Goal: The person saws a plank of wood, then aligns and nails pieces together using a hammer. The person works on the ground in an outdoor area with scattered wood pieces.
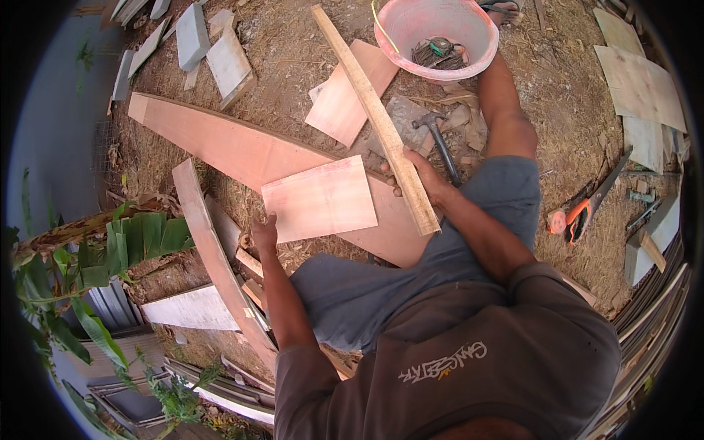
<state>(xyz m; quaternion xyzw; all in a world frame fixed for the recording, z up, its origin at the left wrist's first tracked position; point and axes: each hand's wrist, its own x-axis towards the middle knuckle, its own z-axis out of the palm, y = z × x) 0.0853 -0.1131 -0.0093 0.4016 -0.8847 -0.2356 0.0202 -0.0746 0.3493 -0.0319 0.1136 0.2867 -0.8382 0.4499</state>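
Right hand (419, 176) clamps wood slat (374, 117) (long axis up-left); left hand (264, 233) pinches plywood panel (320, 199).

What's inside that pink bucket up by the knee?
The pink bucket holds a dark tangled bundle, perhaps wire or nails, and a small tape measure on top. Anything beneath them, and the bucket's floor near the front wall, is hidden.
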